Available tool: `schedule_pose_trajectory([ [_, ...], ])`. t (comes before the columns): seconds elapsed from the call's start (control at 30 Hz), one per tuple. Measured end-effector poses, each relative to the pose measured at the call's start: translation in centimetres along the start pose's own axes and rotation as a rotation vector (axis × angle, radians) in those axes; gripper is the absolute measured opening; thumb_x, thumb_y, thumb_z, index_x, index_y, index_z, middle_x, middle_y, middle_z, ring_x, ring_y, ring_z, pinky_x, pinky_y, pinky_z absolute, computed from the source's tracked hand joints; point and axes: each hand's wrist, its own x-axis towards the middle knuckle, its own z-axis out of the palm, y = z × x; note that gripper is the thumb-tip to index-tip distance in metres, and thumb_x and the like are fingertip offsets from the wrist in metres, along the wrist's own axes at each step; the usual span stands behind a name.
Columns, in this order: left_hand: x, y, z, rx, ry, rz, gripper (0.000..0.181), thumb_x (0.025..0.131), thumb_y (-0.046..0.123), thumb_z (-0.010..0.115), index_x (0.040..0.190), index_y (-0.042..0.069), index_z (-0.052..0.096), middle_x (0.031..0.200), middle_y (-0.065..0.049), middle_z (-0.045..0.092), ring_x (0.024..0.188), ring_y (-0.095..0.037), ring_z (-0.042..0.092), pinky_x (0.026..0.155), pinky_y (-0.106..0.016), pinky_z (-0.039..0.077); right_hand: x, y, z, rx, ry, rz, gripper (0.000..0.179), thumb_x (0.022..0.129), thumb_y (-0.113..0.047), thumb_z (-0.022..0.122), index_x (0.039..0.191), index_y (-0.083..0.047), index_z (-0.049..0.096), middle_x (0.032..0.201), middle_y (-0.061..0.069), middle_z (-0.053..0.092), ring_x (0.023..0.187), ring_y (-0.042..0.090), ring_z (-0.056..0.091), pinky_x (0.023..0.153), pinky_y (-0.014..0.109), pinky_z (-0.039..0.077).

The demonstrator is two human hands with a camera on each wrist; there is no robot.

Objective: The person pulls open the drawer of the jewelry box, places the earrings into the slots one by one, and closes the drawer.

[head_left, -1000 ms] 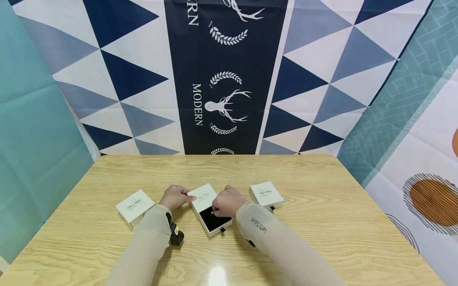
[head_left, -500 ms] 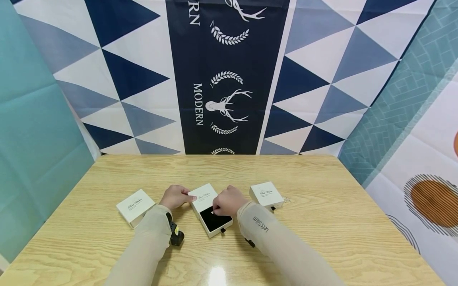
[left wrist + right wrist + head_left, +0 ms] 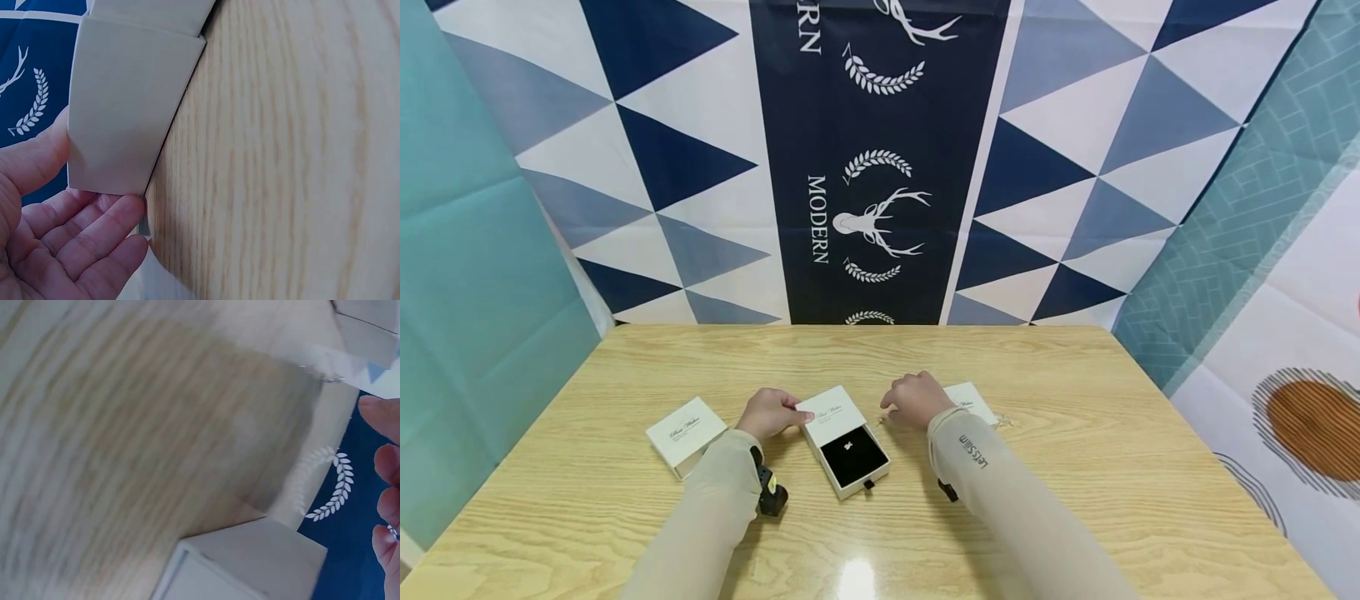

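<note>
My left hand [image 3: 770, 412] pinches the back left side of a white drawer-style jewelry box [image 3: 831, 417]; the left wrist view shows thumb and fingertips at the end of this box [image 3: 125, 106]. Its drawer is pulled partway out, with a small silvery piece of jewelry [image 3: 848, 446] lying on black lining [image 3: 859, 462]. Fingers loosely bent and holding nothing visible, my right hand [image 3: 917, 402] hovers right of the box. Close to its fingertips, a tiny shiny piece of jewelry [image 3: 882, 421] lies on the table, also seen as a glinting piece [image 3: 331, 379] in the right wrist view.
A second white box [image 3: 685, 433] sits left of my left hand. Partly hidden behind my right wrist is a third white box [image 3: 967, 400], with a thin shiny chain-like item [image 3: 1002, 421] beside it. The wooden table [image 3: 1075, 467] ends at a patterned cloth backdrop [image 3: 865, 167].
My right hand has left the drawer and moved right, to the table beside the box, uncovering the silvery piece on the lining. The left hand keeps its hold.
</note>
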Motion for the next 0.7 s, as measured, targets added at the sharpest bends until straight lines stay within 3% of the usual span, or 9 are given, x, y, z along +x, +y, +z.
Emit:
schedule_pose_trajectory([
  [0.27, 0.1, -0.1, 0.2, -0.009, 0.0, -0.016, 0.035, 0.082, 0.017, 0.076, 0.107, -0.006, 0.068, 0.104, -0.016, 0.067, 0.09, -0.025, 0.059, 0.078, -0.039, 0.049, 0.3, 0.0, 1.4, -0.023, -0.01, 0.047, 0.017, 0.083, -0.026, 0.074, 0.099, -0.024, 0.077, 0.089, 0.0, 0.067, 0.089, 0.022, 0.06, 0.085, 0.041, 0.043],
  [0.7, 0.2, 0.0, 0.1, 0.011, 0.0, -0.013, 0.035, 0.082, 0.017, 0.076, 0.107, -0.006, 0.068, 0.107, -0.018, 0.066, 0.093, -0.027, 0.06, 0.08, -0.04, 0.049, 1.0, -0.3, 2.0, 0.135, -0.081, 0.13, 0.019, 0.08, -0.019, 0.076, 0.099, -0.022, 0.076, 0.095, -0.001, 0.068, 0.093, 0.022, 0.058, 0.086, 0.041, 0.041],
])
